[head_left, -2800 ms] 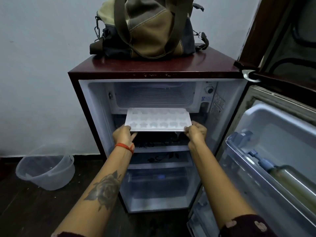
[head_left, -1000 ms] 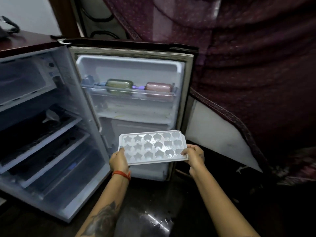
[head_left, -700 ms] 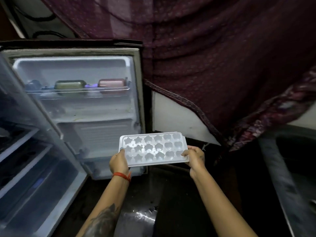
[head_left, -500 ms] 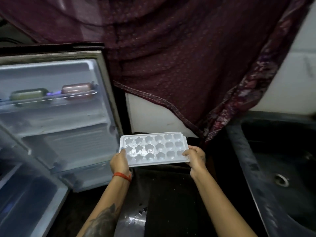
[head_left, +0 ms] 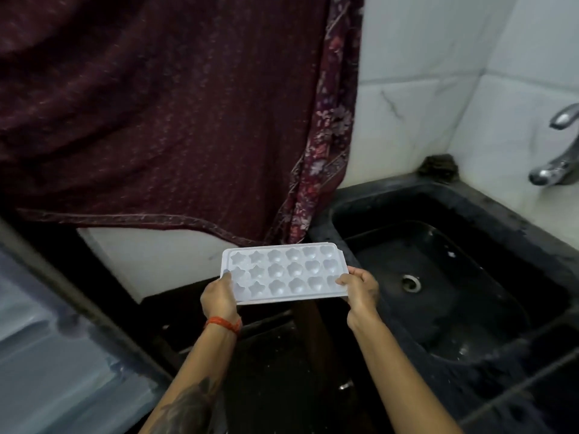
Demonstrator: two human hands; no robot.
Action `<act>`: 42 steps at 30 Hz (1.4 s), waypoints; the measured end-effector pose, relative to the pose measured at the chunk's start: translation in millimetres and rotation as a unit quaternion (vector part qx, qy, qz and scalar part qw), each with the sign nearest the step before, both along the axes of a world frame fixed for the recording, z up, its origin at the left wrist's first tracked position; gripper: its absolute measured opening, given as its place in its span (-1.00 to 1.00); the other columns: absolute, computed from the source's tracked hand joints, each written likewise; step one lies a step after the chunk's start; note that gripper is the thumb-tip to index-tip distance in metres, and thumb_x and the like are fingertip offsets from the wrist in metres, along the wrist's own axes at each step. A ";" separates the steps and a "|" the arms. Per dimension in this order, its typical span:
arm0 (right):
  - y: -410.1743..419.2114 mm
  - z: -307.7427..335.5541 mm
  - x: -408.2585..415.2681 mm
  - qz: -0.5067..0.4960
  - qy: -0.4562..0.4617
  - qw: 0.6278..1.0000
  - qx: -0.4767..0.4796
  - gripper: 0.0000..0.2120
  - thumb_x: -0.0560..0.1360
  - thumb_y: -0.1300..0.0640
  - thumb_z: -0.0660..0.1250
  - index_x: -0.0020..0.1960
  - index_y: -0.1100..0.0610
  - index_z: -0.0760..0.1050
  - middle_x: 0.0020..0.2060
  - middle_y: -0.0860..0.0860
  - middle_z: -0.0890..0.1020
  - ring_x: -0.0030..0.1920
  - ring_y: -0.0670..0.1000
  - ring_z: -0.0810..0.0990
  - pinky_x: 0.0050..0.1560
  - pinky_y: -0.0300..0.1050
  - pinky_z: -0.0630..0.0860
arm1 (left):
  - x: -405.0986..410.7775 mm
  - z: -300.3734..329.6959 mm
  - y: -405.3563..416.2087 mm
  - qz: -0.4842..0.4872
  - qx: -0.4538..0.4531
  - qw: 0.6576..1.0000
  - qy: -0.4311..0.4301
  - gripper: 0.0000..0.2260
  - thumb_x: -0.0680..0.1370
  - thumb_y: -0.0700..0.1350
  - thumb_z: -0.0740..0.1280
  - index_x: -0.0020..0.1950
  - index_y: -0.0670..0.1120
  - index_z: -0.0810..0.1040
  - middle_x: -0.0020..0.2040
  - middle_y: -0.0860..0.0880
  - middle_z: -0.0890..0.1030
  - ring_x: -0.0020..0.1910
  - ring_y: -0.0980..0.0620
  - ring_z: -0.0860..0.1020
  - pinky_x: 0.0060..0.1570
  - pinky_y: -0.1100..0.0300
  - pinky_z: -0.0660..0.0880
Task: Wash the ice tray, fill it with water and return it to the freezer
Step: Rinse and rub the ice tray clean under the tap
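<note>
A white ice tray (head_left: 283, 272) with star and heart moulds is held level in front of me, its cells looking empty. My left hand (head_left: 217, 297) grips its near-left corner, thumb on the rim. My right hand (head_left: 360, 291) grips its near-right corner. The tray hangs just left of a black sink (head_left: 445, 214), whose drain (head_left: 411, 282) lies to the right of my right hand. A metal tap (head_left: 556, 162) juts from the tiled wall at the far right. Only the edge of the open fridge door (head_left: 47, 355) shows at the lower left.
A dark maroon curtain (head_left: 163, 114) hangs across the back, ending just above the tray. A dark scrubber (head_left: 438, 166) sits on the sink's back ledge. White tiles (head_left: 423, 89) cover the wall behind the sink. The floor below is dark and wet.
The tray came out of the freezer compartment and my view has swung right, from the open fridge to the sink. Both hands keep the same hold on the tray.
</note>
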State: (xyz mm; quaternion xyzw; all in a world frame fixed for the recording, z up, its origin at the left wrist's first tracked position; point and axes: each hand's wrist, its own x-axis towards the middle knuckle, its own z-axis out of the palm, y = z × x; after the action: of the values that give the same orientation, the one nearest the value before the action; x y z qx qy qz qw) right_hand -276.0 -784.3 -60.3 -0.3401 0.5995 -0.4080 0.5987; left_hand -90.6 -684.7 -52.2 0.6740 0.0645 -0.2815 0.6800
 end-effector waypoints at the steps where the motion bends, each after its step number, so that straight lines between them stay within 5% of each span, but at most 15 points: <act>1: -7.1 0.3 -3.1 -0.018 -0.002 1.000 -0.001 -0.76 0.28 0.33 0.34 -0.13 0.06 0.53 -0.04 0.11 0.64 0.01 0.17 0.60 0.07 0.16 0.57 | -1.2 2.5 -13.4 -0.013 -0.005 1.000 -0.001 -0.86 0.53 -0.17 0.33 -0.20 -0.20 0.50 -0.29 -0.02 0.50 -0.31 0.01 0.48 -0.14 0.12 0.48; 7: -44.4 8.7 -19.0 -0.127 -0.004 0.992 -0.023 -0.77 0.28 0.35 0.36 -0.13 0.10 0.53 -0.08 0.07 0.63 0.01 0.14 0.59 0.06 0.08 0.55 | -3.5 11.4 -91.0 -0.122 -0.029 0.992 -0.011 -0.83 0.55 -0.14 0.31 -0.20 -0.19 0.51 -0.28 -0.03 0.52 -0.31 0.01 0.50 -0.15 0.11 0.50; 12: -62.7 15.1 -37.6 -0.202 -0.004 0.979 -0.031 -0.78 0.29 0.33 0.35 -0.10 0.12 0.52 0.00 0.10 0.61 -0.03 0.12 0.55 -0.17 -0.07 0.42 | -16.6 18.3 -142.4 -0.191 -0.043 0.981 -0.011 -0.82 0.55 -0.15 0.32 -0.26 -0.10 0.47 -0.26 -0.03 0.53 -0.24 -0.04 0.52 -0.15 0.11 0.50; 22: -94.9 8.0 -98.5 -0.321 0.002 0.947 -0.013 -0.76 0.24 0.32 0.35 -0.15 0.06 0.53 -0.02 0.10 0.63 0.02 0.18 0.59 0.11 0.19 0.55 | -78.9 15.2 -226.1 -0.328 -0.052 0.943 -0.012 -0.94 0.57 -0.16 0.29 -0.07 -0.13 0.52 -0.06 -0.14 0.59 -0.09 -0.12 0.54 -0.02 0.03 0.50; 25: -109.5 6.6 -121.7 -0.344 0.003 0.939 -0.007 -0.75 0.24 0.32 0.35 -0.14 0.07 0.52 0.00 0.10 0.62 0.03 0.17 0.58 0.11 0.16 0.54 | -105.9 12.6 -247.4 -0.351 -0.053 0.935 -0.008 -0.92 0.57 -0.14 0.29 0.01 -0.14 0.51 -0.18 -0.05 0.56 -0.16 -0.06 0.53 -0.06 0.05 0.48; 31: -127.0 6.5 -160.6 -0.381 -0.008 0.925 -0.010 -0.79 0.30 0.34 0.34 -0.12 0.10 0.50 -0.02 0.10 0.60 -0.01 0.14 0.57 -0.04 0.03 0.53 | -149.1 7.2 -279.5 -0.390 -0.037 0.920 -0.019 -0.87 0.57 -0.08 0.30 0.02 -0.13 0.54 -0.01 -0.14 0.59 -0.04 -0.13 0.56 0.07 -0.06 0.54; 38: -139.6 7.7 -189.0 -0.417 -0.007 0.909 0.007 -0.79 0.28 0.34 0.35 -0.15 0.09 0.50 -0.02 0.12 0.61 0.03 0.18 0.58 0.11 0.16 0.54 | -184.3 8.1 -304.6 -0.416 -0.044 0.908 0.000 -0.88 0.59 -0.11 0.27 0.04 -0.15 0.51 -0.19 -0.06 0.55 -0.20 -0.06 0.54 -0.04 0.00 0.51; 42: -148.3 8.2 -197.0 -0.442 -0.017 0.897 -0.002 -0.79 0.29 0.36 0.35 -0.16 0.09 0.50 -0.03 0.11 0.61 -0.02 0.17 0.58 -0.02 0.05 0.55 | -195.6 9.6 -320.1 -0.442 -0.050 0.896 0.001 -0.87 0.59 -0.11 0.26 0.00 -0.16 0.52 -0.14 -0.14 0.56 -0.19 -0.10 0.52 -0.01 -0.05 0.51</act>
State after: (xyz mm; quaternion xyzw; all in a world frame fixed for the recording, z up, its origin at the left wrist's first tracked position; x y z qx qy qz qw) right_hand -473.0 -932.6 -52.1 -0.0345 0.6773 -0.6370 0.3665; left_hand -286.2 -1004.8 -42.6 0.5982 -0.2528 -0.5566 0.5181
